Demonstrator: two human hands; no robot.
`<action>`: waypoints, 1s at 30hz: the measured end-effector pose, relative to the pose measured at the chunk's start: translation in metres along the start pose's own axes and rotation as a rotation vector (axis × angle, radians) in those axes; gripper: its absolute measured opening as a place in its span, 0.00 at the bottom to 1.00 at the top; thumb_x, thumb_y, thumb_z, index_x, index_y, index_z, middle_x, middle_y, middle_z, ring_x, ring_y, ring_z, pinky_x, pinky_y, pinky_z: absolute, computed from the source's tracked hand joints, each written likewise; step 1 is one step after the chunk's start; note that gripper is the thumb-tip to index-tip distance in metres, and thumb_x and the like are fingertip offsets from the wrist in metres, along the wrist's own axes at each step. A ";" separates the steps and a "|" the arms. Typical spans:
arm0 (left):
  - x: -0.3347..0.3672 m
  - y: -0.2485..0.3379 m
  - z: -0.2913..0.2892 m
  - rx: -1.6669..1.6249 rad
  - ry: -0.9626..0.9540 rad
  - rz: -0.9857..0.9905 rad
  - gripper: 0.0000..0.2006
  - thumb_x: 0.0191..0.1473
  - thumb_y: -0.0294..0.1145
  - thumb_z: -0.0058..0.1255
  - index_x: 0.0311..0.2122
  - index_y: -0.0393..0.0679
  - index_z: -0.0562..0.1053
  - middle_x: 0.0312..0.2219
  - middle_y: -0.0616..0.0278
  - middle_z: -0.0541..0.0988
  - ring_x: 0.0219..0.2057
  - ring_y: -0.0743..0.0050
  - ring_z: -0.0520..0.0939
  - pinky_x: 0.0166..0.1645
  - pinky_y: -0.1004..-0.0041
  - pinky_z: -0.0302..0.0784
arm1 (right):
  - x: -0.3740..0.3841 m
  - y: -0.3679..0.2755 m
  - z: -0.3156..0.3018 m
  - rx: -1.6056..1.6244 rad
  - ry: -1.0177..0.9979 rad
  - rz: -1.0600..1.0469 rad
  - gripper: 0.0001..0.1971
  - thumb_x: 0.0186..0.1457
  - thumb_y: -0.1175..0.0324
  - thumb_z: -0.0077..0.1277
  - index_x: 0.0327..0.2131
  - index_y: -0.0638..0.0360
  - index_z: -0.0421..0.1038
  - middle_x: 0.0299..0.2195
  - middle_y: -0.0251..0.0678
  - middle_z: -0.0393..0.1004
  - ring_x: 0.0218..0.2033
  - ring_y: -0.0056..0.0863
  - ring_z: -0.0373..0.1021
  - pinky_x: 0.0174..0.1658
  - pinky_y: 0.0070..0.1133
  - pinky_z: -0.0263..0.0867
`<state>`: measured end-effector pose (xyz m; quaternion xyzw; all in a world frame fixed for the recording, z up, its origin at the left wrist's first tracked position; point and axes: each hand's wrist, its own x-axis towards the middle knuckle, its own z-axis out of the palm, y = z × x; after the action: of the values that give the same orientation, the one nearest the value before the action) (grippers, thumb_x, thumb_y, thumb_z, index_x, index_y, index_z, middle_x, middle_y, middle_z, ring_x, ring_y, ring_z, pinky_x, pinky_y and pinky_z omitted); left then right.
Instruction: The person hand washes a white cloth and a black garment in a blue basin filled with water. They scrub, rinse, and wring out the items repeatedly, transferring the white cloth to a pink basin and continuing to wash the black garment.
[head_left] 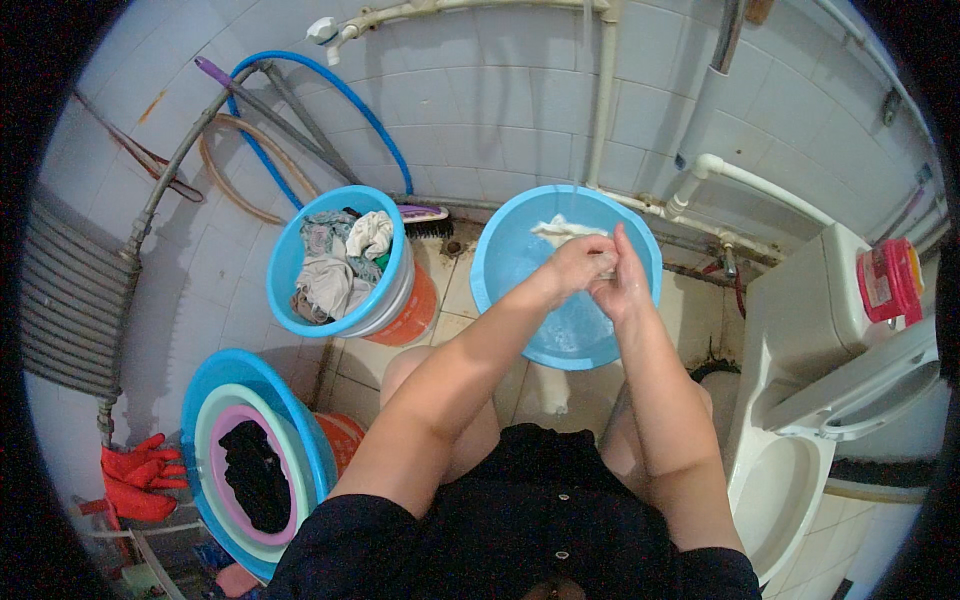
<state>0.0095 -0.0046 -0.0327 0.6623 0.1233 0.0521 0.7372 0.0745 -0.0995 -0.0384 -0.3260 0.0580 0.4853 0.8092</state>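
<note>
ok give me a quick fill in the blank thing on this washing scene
1. Both hands rub a ____ cloth over the blue basin.
2. The red rubber gloves lie at the person's ____ side.
3. The stacked basins hold a ____ garment.

Missing words: white; left; black

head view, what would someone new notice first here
The eye lands first on the two hands, left hand and right hand, pressed together on a white cloth over the blue basin at centre. To its left stands a blue bucket heaped with pale laundry, and lower left a stack of nested basins holds a dark garment. Bright red rubber gloves lie at the far left, and a toilet fills the right.
</note>
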 end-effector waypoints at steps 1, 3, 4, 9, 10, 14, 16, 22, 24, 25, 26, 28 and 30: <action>-0.003 0.006 -0.001 0.053 -0.022 0.067 0.11 0.53 0.35 0.45 0.37 0.39 0.73 0.35 0.62 0.76 0.38 0.74 0.75 0.45 0.73 0.69 | 0.004 -0.003 -0.002 0.000 0.031 -0.053 0.21 0.58 0.55 0.39 0.46 0.64 0.62 0.41 0.45 0.69 0.41 0.37 0.68 0.46 0.31 0.65; -0.006 0.013 -0.012 0.111 -0.026 0.073 0.15 0.54 0.41 0.46 0.37 0.39 0.75 0.37 0.58 0.76 0.40 0.72 0.75 0.47 0.74 0.68 | 0.013 -0.011 -0.005 -0.002 0.092 -0.161 0.20 0.59 0.58 0.38 0.46 0.65 0.62 0.42 0.46 0.69 0.42 0.39 0.68 0.48 0.33 0.65; -0.008 0.016 -0.019 0.073 0.007 -0.081 0.17 0.55 0.43 0.45 0.39 0.40 0.74 0.37 0.59 0.76 0.41 0.71 0.75 0.47 0.74 0.68 | 0.016 -0.014 -0.008 0.053 0.076 -0.184 0.19 0.59 0.59 0.38 0.46 0.66 0.62 0.42 0.46 0.69 0.42 0.39 0.68 0.48 0.33 0.65; -0.012 0.010 -0.022 -0.765 -0.244 -0.442 0.24 0.56 0.54 0.37 0.45 0.43 0.70 0.40 0.59 0.75 0.42 0.66 0.76 0.47 0.69 0.69 | -0.010 -0.018 0.023 0.226 -0.178 -0.071 0.17 0.55 0.71 0.41 0.48 0.68 0.60 0.46 0.47 0.66 0.44 0.39 0.68 0.46 0.29 0.68; -0.003 -0.001 -0.022 -0.765 -0.163 -0.312 0.24 0.57 0.54 0.36 0.46 0.44 0.69 0.40 0.59 0.75 0.42 0.65 0.76 0.47 0.68 0.70 | -0.020 -0.016 0.033 0.197 -0.247 -0.031 0.18 0.54 0.73 0.42 0.48 0.68 0.59 0.46 0.47 0.66 0.44 0.39 0.68 0.45 0.28 0.69; 0.007 0.009 -0.013 -0.705 0.153 0.067 0.17 0.59 0.46 0.36 0.44 0.45 0.67 0.38 0.59 0.74 0.42 0.67 0.75 0.44 0.65 0.73 | -0.018 -0.010 0.019 -0.182 -0.240 -0.088 0.17 0.51 0.74 0.43 0.46 0.62 0.60 0.38 0.38 0.69 0.33 0.25 0.69 0.30 0.17 0.67; 0.011 0.015 -0.019 -0.768 0.383 0.129 0.14 0.59 0.42 0.37 0.43 0.45 0.68 0.38 0.60 0.74 0.41 0.69 0.75 0.44 0.66 0.74 | -0.027 -0.013 0.022 -0.206 -0.257 -0.028 0.13 0.50 0.73 0.45 0.41 0.59 0.61 0.29 0.31 0.69 0.27 0.18 0.67 0.25 0.15 0.64; 0.015 0.026 -0.038 -0.639 0.699 0.062 0.13 0.57 0.44 0.43 0.39 0.45 0.69 0.29 0.65 0.74 0.27 0.76 0.74 0.25 0.73 0.69 | -0.035 -0.025 0.019 -0.259 -0.174 -0.019 0.05 0.52 0.70 0.45 0.34 0.56 0.64 0.22 0.28 0.68 0.24 0.17 0.65 0.27 0.18 0.65; 0.013 0.027 -0.047 -0.669 0.699 0.048 0.14 0.56 0.45 0.45 0.37 0.44 0.70 0.27 0.65 0.74 0.23 0.76 0.73 0.21 0.74 0.65 | -0.040 -0.026 0.025 -0.434 -0.104 -0.016 0.04 0.53 0.68 0.45 0.33 0.55 0.64 0.21 0.28 0.68 0.23 0.18 0.65 0.29 0.20 0.66; 0.008 0.042 -0.044 -0.713 0.697 0.001 0.12 0.58 0.42 0.41 0.38 0.45 0.69 0.25 0.65 0.72 0.21 0.80 0.69 0.18 0.80 0.62 | -0.037 -0.028 0.016 -0.428 -0.124 -0.018 0.04 0.54 0.68 0.45 0.32 0.55 0.64 0.22 0.28 0.68 0.23 0.18 0.65 0.31 0.21 0.67; 0.006 0.043 -0.048 -0.785 0.600 0.014 0.12 0.58 0.42 0.40 0.39 0.45 0.68 0.25 0.64 0.72 0.22 0.80 0.70 0.18 0.80 0.63 | -0.028 -0.031 -0.002 -0.423 -0.145 -0.019 0.04 0.54 0.68 0.45 0.32 0.54 0.64 0.22 0.28 0.68 0.24 0.19 0.66 0.33 0.22 0.67; 0.004 0.046 -0.058 -0.925 0.409 0.042 0.13 0.59 0.42 0.39 0.40 0.44 0.67 0.26 0.61 0.72 0.23 0.79 0.72 0.19 0.80 0.65 | -0.025 -0.032 -0.005 -0.400 -0.130 -0.048 0.04 0.54 0.68 0.46 0.34 0.54 0.64 0.24 0.28 0.69 0.25 0.19 0.66 0.36 0.23 0.68; 0.010 0.050 -0.049 -0.876 0.471 -0.008 0.15 0.59 0.44 0.37 0.41 0.44 0.67 0.29 0.56 0.74 0.27 0.73 0.76 0.24 0.78 0.72 | -0.025 -0.028 0.000 -0.362 -0.053 -0.106 0.06 0.54 0.68 0.46 0.36 0.54 0.65 0.27 0.28 0.70 0.26 0.18 0.67 0.39 0.23 0.68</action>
<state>0.0116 0.0511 0.0111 0.2600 0.2555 0.2444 0.8986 0.0848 -0.1277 -0.0148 -0.4562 -0.0688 0.4527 0.7630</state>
